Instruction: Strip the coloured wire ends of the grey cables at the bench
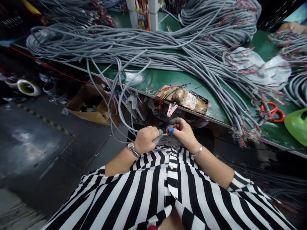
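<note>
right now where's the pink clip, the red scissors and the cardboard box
pink clip [171, 109], head view, middle of its body at the bench edge
red scissors [273, 111], head view, on the handle loops
cardboard box [83, 95], head view, on its upper flap under the bench

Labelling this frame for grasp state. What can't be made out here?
- Head view: what the left hand and right hand pinch between them; the cable end is too small, and the fingers cover it.
- Head view: contents of the cardboard box, dark and crossed by hanging grey cables.
- Head view: green object, cut off by the right edge.
- Head view: fixture on the bench edge, details blurred.
</note>
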A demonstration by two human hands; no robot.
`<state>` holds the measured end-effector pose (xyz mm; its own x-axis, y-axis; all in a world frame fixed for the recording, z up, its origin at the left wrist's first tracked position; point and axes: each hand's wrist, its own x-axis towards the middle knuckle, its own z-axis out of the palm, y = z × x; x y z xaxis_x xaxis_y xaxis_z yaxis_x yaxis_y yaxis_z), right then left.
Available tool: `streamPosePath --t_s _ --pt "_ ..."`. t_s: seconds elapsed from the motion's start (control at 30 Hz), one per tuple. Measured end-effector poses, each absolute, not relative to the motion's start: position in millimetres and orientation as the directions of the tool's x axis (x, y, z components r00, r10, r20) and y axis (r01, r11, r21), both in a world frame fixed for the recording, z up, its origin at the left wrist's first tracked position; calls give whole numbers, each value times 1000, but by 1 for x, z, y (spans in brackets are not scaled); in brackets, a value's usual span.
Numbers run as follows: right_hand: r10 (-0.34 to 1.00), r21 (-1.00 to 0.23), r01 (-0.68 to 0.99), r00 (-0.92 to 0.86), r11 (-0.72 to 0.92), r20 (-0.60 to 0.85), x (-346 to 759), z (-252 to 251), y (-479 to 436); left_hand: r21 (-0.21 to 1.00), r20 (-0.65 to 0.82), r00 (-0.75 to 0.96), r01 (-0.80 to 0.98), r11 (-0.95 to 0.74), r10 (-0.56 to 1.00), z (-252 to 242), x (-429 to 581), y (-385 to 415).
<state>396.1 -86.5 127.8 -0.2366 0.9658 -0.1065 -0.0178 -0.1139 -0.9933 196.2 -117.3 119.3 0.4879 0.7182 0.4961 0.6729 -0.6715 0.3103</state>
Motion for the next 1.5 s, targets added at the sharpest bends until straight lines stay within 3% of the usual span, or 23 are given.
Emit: streamPosePath --t_s 0.2,0.3,0.4,0.5,0.57,0.63,0.77,0.9,1.07,1.23,1.33,1.4,1.5 --pt "964 -989 -34 -230 -146 -135 390 123 -85 327 490 466 685 -651 736 118 194 -119" --pt "973 -996 4 -214 -84 -83 393 121 -90 339 503 424 705 -623 753 117 193 -119" --pt "959 -966 186 -255 178 128 395 123 -98 385 496 367 720 -577 787 116 194 -119" --pt "817 -754 374 -447 540 363 395 128 -105 480 449 305 711 -514 840 115 196 -120" --pt "726 -621 408 -540 669 426 394 132 -108 581 380 268 676 -454 885 114 196 -120" --pt "683 -592 378 -569 711 458 394 136 -109 722 278 227 591 -359 933 113 195 -119" --pt "776 -753 280 -442 596 450 402 146 -110 980 71 145 174 -96 987 112 190 -118" --pt "866 -819 319 -328 477 377 403 151 -106 988 -3 201 -154 35 980 112 188 -121" --pt "734 -708 314 -534 633 419 390 154 -96 969 -105 339 -178 173 935 118 192 -125" --pt "550 -634 278 -786 722 281 399 167 -87 961 -128 527 -142 236 840 124 186 -125" --pt "452 -746 146 -863 650 226 414 172 -79 954 -117 584 -157 254 803 123 181 -122" --pt "601 -881 111 -769 460 217 424 166 -75 960 -100 585 -156 233 805 121 177 -120" --pt "945 -999 -6 -324 50 49 435 151 -74 982 -25 555 -140 123 832 121 173 -118"
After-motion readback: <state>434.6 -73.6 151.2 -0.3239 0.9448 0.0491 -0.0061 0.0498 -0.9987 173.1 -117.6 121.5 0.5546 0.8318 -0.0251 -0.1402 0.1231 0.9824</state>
